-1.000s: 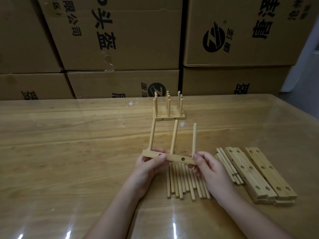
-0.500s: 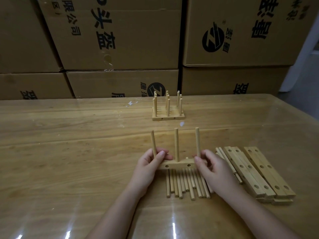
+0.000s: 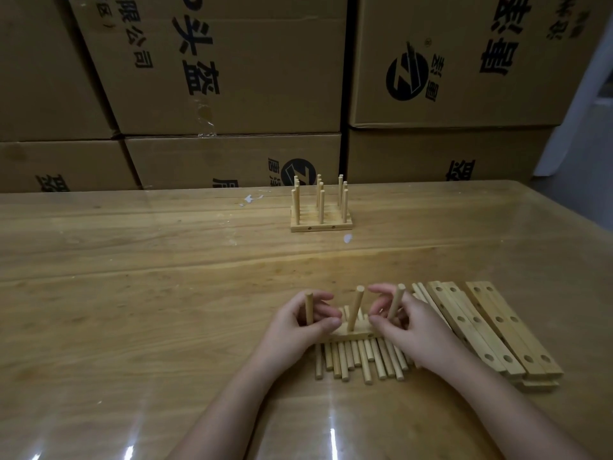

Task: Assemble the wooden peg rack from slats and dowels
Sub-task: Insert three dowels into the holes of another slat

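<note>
Pale wooden slat [image 3: 351, 334] with three upright round dowels [image 3: 355, 307] sits on loose dowels [image 3: 365, 360], near centre; left grip [image 3: 298, 327] and right grip [image 3: 408, 323] pinch its ends. Likely seating pegs; next calls for another drilled slat [image 3: 464, 323], lying right.

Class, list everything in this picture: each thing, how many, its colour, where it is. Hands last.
Table: one, glossy light wood, foreground.
Cardboard boxes: at least six, brown with black print, stacked behind the table.
Finished peg rack: one, pale wood, far centre of the table.
Loose dowels: too overlapped to count, pale wood, lying near centre.
Spare slats: at least four, pale wood, stacked near right.
Slat with three dowels: one, pale wood, over the loose dowels.
Left hand: one, fingers curled round the left-end dowel.
Right hand: one, fingers curled round the right-end dowel.
</note>
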